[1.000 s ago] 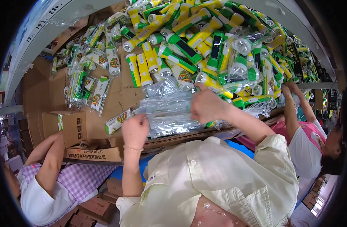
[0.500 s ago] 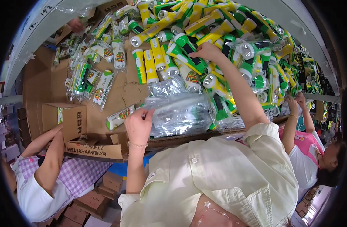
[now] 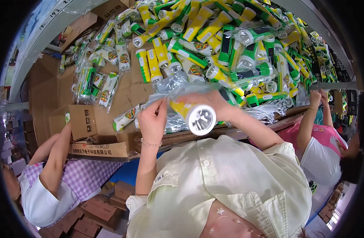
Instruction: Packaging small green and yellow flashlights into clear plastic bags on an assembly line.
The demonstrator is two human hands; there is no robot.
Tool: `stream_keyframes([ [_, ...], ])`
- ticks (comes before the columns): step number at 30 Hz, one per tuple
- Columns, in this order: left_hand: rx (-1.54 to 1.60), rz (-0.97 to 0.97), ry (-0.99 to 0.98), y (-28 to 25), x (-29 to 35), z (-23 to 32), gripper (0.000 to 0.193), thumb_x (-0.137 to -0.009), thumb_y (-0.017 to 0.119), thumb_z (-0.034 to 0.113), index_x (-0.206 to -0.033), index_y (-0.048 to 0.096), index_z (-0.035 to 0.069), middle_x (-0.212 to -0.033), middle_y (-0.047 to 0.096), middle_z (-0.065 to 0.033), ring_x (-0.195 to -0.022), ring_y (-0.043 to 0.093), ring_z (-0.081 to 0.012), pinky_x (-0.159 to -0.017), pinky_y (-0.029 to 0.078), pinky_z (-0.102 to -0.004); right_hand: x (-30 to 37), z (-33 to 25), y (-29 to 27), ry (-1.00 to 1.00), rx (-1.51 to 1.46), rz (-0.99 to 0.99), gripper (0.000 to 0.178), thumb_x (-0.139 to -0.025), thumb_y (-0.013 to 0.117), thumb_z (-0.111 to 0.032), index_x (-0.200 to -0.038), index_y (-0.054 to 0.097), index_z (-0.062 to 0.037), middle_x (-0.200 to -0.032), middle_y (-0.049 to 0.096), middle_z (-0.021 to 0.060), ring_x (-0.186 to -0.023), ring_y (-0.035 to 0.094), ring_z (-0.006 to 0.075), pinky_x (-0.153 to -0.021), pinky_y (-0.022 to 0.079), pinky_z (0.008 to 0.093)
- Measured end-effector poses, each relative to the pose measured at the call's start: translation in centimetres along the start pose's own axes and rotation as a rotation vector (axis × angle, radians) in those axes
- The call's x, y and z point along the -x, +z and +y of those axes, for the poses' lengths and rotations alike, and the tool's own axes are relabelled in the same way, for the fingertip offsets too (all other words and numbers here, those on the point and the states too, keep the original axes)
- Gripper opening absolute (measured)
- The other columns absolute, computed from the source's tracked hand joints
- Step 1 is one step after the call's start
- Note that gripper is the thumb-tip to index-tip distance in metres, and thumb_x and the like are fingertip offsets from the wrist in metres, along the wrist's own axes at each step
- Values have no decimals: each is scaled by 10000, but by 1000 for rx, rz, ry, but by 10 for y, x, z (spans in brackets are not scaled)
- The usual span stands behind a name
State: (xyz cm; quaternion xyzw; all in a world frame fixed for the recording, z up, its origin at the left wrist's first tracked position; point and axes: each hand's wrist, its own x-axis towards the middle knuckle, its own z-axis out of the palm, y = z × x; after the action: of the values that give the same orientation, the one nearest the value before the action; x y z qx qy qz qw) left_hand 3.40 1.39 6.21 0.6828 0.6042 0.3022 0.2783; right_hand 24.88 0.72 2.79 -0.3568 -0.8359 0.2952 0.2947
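Near the centre of the frame, the right hand is closed around a yellow flashlight with a round white rim and a silvery reflector, its lens turned toward the lower edge. A blurred clear plastic bag lies across the flashlight's upper end; how far it covers the body cannot be told. Just left of it, the left hand has thumb and fingertips pinched together on the bag's left edge.

Under and behind the hands is a stack of flat clear bags on the brown cardboard-lined bench. Left of the left hand lies a bagged white pack bearing a multicoloured printed picture; more such packs fill the upper left, their small lettering too fine to read.

A heap of yellow, green and white flashlights covers the top and upper right, above a bundle of white cords.

At left, a small brown carton carries a column of dark square symbols, and a long carton flap shows dark lettering with a red mark. Dark handwritten figures run along the pale frame bar at upper left.
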Motion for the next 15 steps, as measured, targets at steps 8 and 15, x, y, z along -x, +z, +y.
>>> stream_keyframes([
  [8, 330, 59, -112, -1, 23, -14, 174, -845, 616, 15, -1001, 666, -47, -839, 669, -54, -726, 573, -77, -661, 476, -226, 5, -24, 12, 148, 523, -28, 469, -738, 596, -119, -1191, 477, -113, -1091, 605, 104, -625, 640, 232, -435, 483, 343],
  [15, 39, -24, 178, 23, 31, 15, 197, -855, 639, 103, -966, 661, -58, -613, 533, 29, -556, 418, -31, -490, 354, -212, 14, -37, 40, 330, 1064, -322, 494, -732, 579, -131, -1212, 528, -27, -752, 598, 117, -609, 635, 241, -427, 445, 345],
])
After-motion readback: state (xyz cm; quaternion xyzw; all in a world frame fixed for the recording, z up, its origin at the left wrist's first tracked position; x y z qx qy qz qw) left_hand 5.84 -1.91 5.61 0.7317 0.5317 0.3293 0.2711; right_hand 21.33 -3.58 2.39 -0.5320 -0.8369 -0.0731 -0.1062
